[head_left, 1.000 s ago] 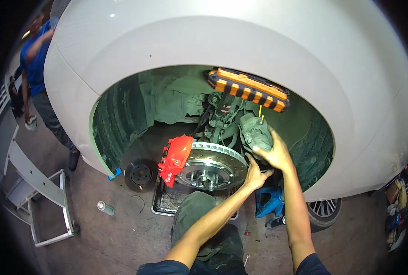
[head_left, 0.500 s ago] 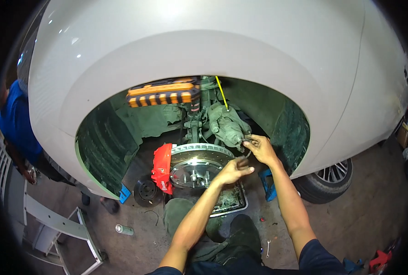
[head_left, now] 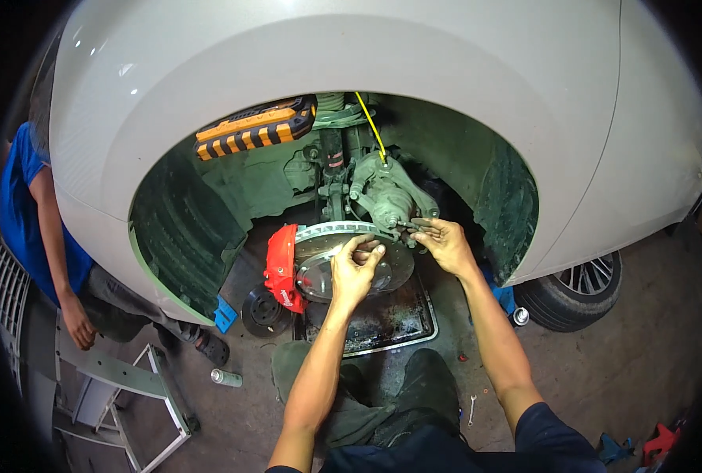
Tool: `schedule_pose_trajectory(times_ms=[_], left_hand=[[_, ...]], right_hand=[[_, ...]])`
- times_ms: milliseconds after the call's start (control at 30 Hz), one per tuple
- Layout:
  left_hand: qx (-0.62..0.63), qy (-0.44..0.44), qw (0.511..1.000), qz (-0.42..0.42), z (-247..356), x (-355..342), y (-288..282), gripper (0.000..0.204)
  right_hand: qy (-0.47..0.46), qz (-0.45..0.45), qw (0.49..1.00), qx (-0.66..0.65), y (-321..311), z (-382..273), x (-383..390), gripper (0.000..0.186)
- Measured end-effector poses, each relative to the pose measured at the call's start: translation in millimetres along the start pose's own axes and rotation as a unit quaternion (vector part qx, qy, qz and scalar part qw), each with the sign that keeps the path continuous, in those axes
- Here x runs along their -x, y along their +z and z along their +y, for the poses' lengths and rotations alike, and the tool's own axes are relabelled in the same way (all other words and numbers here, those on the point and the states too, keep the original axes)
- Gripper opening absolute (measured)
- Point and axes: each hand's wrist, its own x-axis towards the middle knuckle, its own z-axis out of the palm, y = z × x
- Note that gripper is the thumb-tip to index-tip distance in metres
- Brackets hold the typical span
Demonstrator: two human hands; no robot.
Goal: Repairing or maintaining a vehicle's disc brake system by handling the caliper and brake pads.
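Observation:
A dirty grey brake caliper (head_left: pixel 390 201) hangs from a yellow strap (head_left: pixel 370 126) inside the wheel arch. At its lower end my right hand (head_left: pixel 448 248) pinches a small dark piece that I cannot make out, fingertips close to the caliper. My left hand (head_left: pixel 353 274) is raised in front of the brake disc (head_left: pixel 394 264), its fingers curled toward the thumb. Whatever those fingers hold, if anything, is too small to tell. Clamped at the left side of the disc is a red caliper (head_left: pixel 282 268). My left hand and wrist cover part of the disc's face.
An orange and black work light (head_left: pixel 256 130) sits in the upper arch. Below lie a wet tray (head_left: pixel 398 331), an old disc (head_left: pixel 262 310), a spray can (head_left: pixel 226 378) and a wrench (head_left: pixel 471 410). A wheel (head_left: pixel 575 296) lies at right; another person (head_left: pixel 31 205) stands at left.
My left hand has drawn left and up from beside my right hand, its fingers now curled. My right hand stays at the hanging caliper. The other person's arm has come into fuller view.

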Motion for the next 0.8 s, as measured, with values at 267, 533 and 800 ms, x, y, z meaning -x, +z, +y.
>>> schedule_pose_trajectory(times_ms=[267,533,800], left_hand=[[0.039,0.003,0.999,0.006,3.0,-3.1,7.5,0.035],[-0.266,0.343,0.900,0.033,27.5,-17.5,17.8,0.038],[-0.365,0.410,0.832,-0.076,27.9,-67.7,27.1,0.031]], right_hand=[[-0.036,-0.030,0.999,0.005,-10.1,5.8,-3.6,0.029],[-0.027,-0.078,0.993,0.086,-27.0,-14.1,-4.8,0.031],[-0.054,-0.023,0.996,0.074,-19.2,-1.4,-4.7,0.028]])
